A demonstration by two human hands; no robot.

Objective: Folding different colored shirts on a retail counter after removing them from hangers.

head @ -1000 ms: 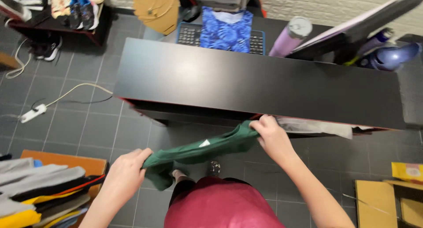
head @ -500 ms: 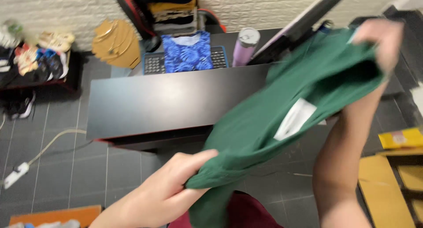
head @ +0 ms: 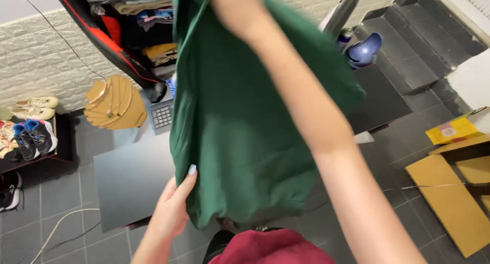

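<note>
Both hands (head: 173,205) on hanging green garment (head: 240,116)

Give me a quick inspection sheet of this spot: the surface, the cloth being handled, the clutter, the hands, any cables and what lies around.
Surface: dark table, bare where it shows.
Job's things: green garment held up, hanging over the table.
Clutter: keyboard and blue-purple object at the table's far side.
Grippers: left hand pinches the garment's lower edge; right hand grips its top, raised high.
Cables: white cable on the floor at left.
Surroundings: grey floor tiles, white brick wall, shoes on a low rack, cardboard boxes at right.
</note>
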